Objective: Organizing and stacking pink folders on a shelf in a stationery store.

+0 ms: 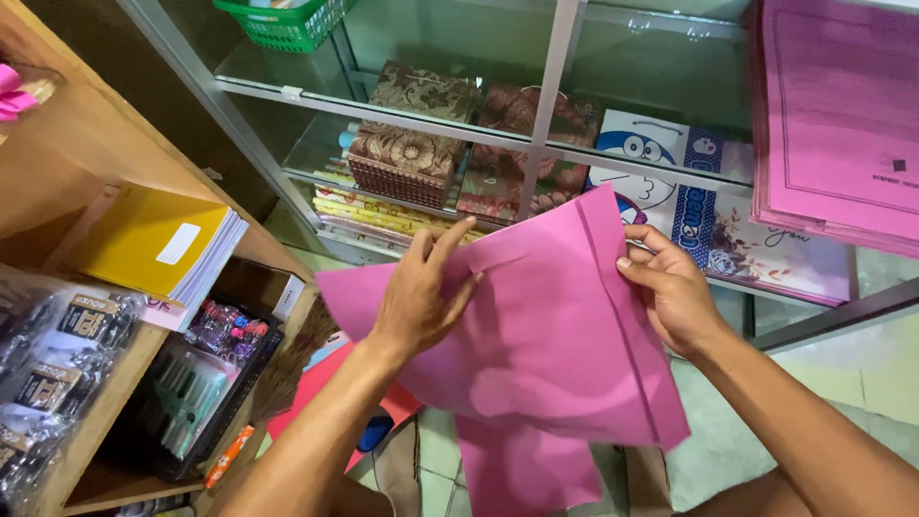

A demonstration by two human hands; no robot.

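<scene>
**Pink Sheet Held Up Before Glass Cabinet**

Both hands gripped a pink paper sheet (555, 335). The left hand (421, 292) lay flat on its upper left, fingers pressing a fold; the right hand (670, 292) pinched the creased right edge. Beyond the grip stood patterned boxes (412, 134) on a glass shelf (479, 129). Left of it lay a yellow notebook (153, 239).

A: any room around there?
B: tight lol. Glass cabinet (565, 86) straight ahead, wooden shelf (105, 163) crowding the left, pink paper stack (842, 124) on the right. Only open bit's down over the floor (842, 383).
</scene>
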